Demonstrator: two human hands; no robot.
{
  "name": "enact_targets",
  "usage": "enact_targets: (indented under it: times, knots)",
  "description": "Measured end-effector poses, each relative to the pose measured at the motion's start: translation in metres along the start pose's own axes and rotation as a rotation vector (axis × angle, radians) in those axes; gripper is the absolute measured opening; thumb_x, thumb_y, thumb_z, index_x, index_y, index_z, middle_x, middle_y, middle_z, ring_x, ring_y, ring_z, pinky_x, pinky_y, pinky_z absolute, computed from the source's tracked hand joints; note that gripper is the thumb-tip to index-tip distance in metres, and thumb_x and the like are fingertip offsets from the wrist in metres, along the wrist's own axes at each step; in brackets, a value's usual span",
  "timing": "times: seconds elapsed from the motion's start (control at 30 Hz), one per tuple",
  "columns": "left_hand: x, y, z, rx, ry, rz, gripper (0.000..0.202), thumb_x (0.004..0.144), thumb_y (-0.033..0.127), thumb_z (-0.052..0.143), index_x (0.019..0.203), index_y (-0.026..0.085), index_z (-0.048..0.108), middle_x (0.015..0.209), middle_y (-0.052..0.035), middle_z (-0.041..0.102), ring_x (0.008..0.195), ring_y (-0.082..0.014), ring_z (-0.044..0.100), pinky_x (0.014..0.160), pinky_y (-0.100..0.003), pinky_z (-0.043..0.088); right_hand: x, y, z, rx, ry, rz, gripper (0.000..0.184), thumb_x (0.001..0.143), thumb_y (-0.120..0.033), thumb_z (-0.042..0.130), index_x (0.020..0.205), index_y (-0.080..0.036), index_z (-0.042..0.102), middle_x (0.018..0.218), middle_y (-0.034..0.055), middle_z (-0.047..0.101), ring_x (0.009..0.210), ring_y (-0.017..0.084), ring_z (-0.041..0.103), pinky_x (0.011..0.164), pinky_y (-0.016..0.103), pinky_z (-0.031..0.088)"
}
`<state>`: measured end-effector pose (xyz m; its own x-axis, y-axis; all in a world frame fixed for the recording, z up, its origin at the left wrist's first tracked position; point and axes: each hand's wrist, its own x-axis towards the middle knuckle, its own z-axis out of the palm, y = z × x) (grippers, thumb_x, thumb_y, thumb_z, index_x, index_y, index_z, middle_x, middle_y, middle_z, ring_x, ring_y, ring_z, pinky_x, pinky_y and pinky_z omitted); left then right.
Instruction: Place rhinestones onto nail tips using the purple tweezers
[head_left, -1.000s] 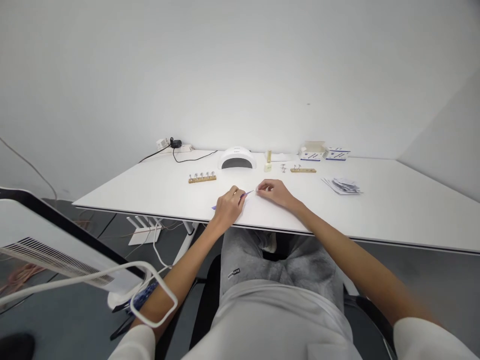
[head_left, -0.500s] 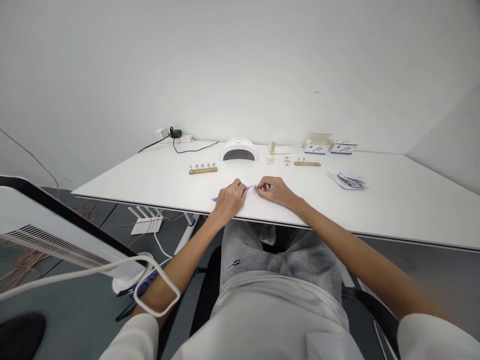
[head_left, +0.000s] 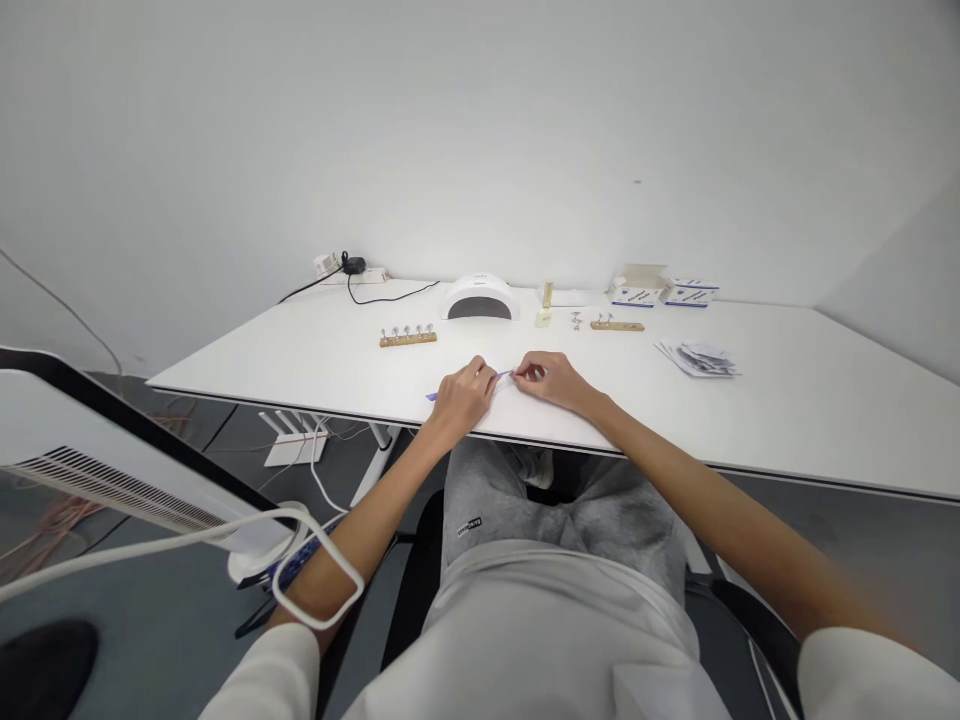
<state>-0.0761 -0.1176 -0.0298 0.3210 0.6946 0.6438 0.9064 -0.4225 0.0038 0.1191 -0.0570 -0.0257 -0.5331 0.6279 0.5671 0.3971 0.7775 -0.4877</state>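
My left hand (head_left: 463, 395) is closed around a slim purple tool (head_left: 432, 397), perhaps a brush or a file; its exact kind is unclear. One end sticks out left of the hand, while the thin other end points toward my right hand. In my right hand (head_left: 545, 378), thumb and forefinger pinch something tiny at the tool's tip, too small to make out. Both hands rest low over the white table (head_left: 360, 385) near its front edge. Beneath the fingers lies a whitish sheet, partly hidden by the hands.
Behind the hands stands a white dome-shaped lamp (head_left: 480, 297). Small stands on a wooden strip (head_left: 408, 340) sit left, another strip (head_left: 617, 326) right. Farther right are a pile of paper packets (head_left: 699, 360), an open box (head_left: 636, 290) and a second box (head_left: 691, 292). A white cable (head_left: 187, 535) crosses my left forearm.
The view has shifted very slightly. Both hands keep almost the same place and grip, with the tool's tip still at my right fingertips.
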Motion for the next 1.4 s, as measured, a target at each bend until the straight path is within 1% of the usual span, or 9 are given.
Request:
enact_targets:
  times: [0.2,0.33,0.53,0.7,0.9,1.03,1.17,1.33,1.4]
  knots:
    - [-0.0001,0.0004,0.0013,0.024,-0.011,0.009,0.026,0.096,0.026,0.039,0.089,0.016,0.062,0.094,-0.0082,0.061,0.077,-0.0153,0.061,0.056,-0.025,0.039,0.0001,-0.0013,0.0000,0.006,-0.003,0.028,0.007,0.076,-0.023,0.060,0.071,-0.019,0.062,0.064,0.0008,0.062,0.060,0.014,0.052,0.061,0.027,0.042]
    - [-0.0014,0.0002,0.0022,0.062,-0.025,0.029,0.027,0.096,0.023,0.037,0.088,0.016,0.063,0.093,-0.0089,0.060,0.077,-0.0169,0.059,0.053,-0.026,0.037,-0.0003,-0.0020,-0.0004,0.029,-0.005,0.032,0.008,0.077,-0.022,0.059,0.070,-0.019,0.062,0.063,0.0003,0.061,0.059,0.013,0.051,0.060,0.027,0.041]
    - [-0.0039,-0.0008,0.0024,0.062,-0.051,0.041,0.027,0.095,0.019,0.036,0.090,0.018,0.063,0.095,-0.0098,0.059,0.081,-0.0179,0.056,0.058,-0.027,0.040,-0.0005,-0.0025,-0.0001,0.045,-0.009,0.044,0.007,0.076,-0.022,0.060,0.070,-0.019,0.062,0.063,-0.0003,0.061,0.058,0.013,0.052,0.059,0.026,0.041]
    - [-0.0037,0.0006,0.0002,0.104,-0.057,0.037,0.028,0.095,0.018,0.036,0.092,0.018,0.064,0.096,-0.0095,0.059,0.082,-0.0181,0.056,0.058,-0.027,0.040,-0.0008,-0.0018,0.0004,0.053,0.004,0.027,0.006,0.074,-0.021,0.060,0.069,-0.019,0.062,0.061,-0.0007,0.060,0.057,0.013,0.052,0.059,0.026,0.041]
    - [-0.0033,0.0011,0.0002,0.077,-0.032,0.035,0.025,0.095,0.018,0.039,0.088,0.019,0.063,0.094,-0.0087,0.060,0.080,-0.0191,0.056,0.054,-0.028,0.036,-0.0012,-0.0010,0.0002,0.050,-0.004,0.030,0.007,0.075,-0.022,0.059,0.069,-0.019,0.062,0.061,-0.0003,0.060,0.058,0.013,0.052,0.059,0.027,0.042]
    - [-0.0033,0.0006,0.0011,0.018,-0.043,0.010,0.023,0.095,0.018,0.040,0.089,0.019,0.063,0.094,-0.0088,0.058,0.080,-0.0186,0.056,0.056,-0.028,0.038,-0.0014,0.0003,0.0008,0.041,-0.006,0.039,0.007,0.075,-0.023,0.059,0.069,-0.019,0.062,0.061,-0.0002,0.060,0.058,0.013,0.052,0.060,0.027,0.042]
    - [-0.0030,-0.0001,0.0020,0.053,-0.062,0.002,0.024,0.094,0.018,0.040,0.089,0.019,0.063,0.095,-0.0091,0.058,0.081,-0.0188,0.055,0.056,-0.027,0.038,-0.0016,0.0007,0.0010,0.032,0.000,0.023,0.008,0.075,-0.023,0.059,0.068,-0.019,0.061,0.062,-0.0001,0.060,0.058,0.013,0.052,0.060,0.027,0.042]
    - [-0.0034,-0.0008,0.0036,0.009,-0.041,-0.001,0.022,0.094,0.019,0.041,0.089,0.019,0.063,0.094,-0.0093,0.058,0.080,-0.0190,0.055,0.057,-0.027,0.039,-0.0014,0.0008,0.0004,0.018,-0.004,0.029,0.009,0.076,-0.024,0.060,0.069,-0.019,0.061,0.063,0.0004,0.061,0.058,0.013,0.052,0.060,0.027,0.042]
    - [-0.0036,-0.0009,0.0042,0.040,-0.012,0.014,0.023,0.094,0.019,0.041,0.090,0.018,0.063,0.093,-0.0093,0.058,0.080,-0.0191,0.055,0.057,-0.027,0.040,-0.0011,0.0016,0.0004,0.019,-0.004,0.020,0.009,0.077,-0.024,0.061,0.070,-0.019,0.062,0.064,0.0008,0.062,0.059,0.013,0.053,0.060,0.027,0.042]
